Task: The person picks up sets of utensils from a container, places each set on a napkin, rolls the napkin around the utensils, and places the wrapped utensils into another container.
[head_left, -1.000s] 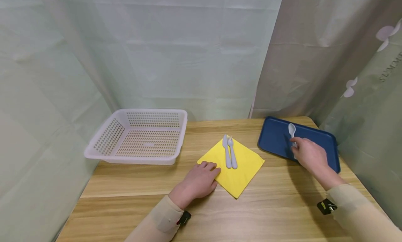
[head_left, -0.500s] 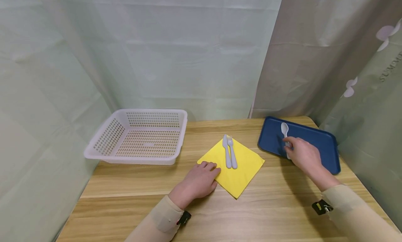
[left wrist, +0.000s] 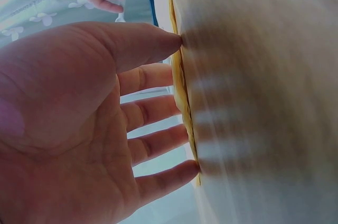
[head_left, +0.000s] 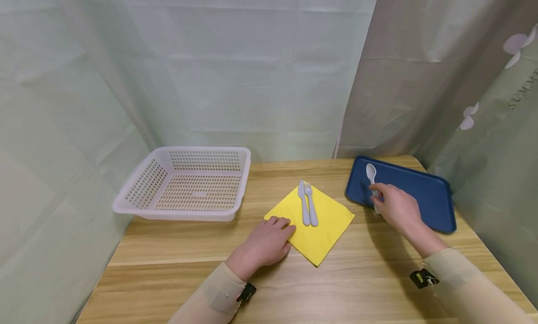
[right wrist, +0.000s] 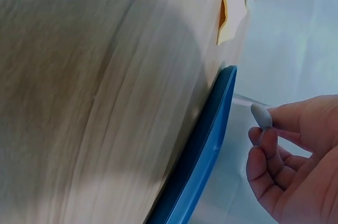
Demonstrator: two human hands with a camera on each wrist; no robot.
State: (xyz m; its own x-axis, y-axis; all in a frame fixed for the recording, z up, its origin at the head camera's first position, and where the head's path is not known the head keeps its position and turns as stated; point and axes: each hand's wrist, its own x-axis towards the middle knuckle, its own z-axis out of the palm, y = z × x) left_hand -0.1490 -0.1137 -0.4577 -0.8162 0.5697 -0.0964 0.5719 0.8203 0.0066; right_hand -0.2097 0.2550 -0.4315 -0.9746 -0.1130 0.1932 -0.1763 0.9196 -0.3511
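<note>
A pale grey spoon [head_left: 371,172] is pinched by its handle between the thumb and fingers of my right hand [head_left: 397,207], above the left part of the blue tray [head_left: 433,198]. The right wrist view shows the handle end of the spoon [right wrist: 261,115] poking out of the grip, higher than the tray rim. My left hand [head_left: 266,242] rests its fingertips on the left corner of the yellow napkin [head_left: 323,240], fingers spread and nearly straight in the left wrist view. A grey knife [head_left: 303,205] and a grey fork [head_left: 311,205] lie side by side on the napkin.
A white perforated basket [head_left: 197,215] stands at the back left of the wooden table [head_left: 168,272]. Pale curtains [head_left: 260,72] hang close behind the table and along both sides.
My right hand has carried the spoon leftward over the tray, toward its left edge. The left hand, napkin, knife and fork stay in place.
</note>
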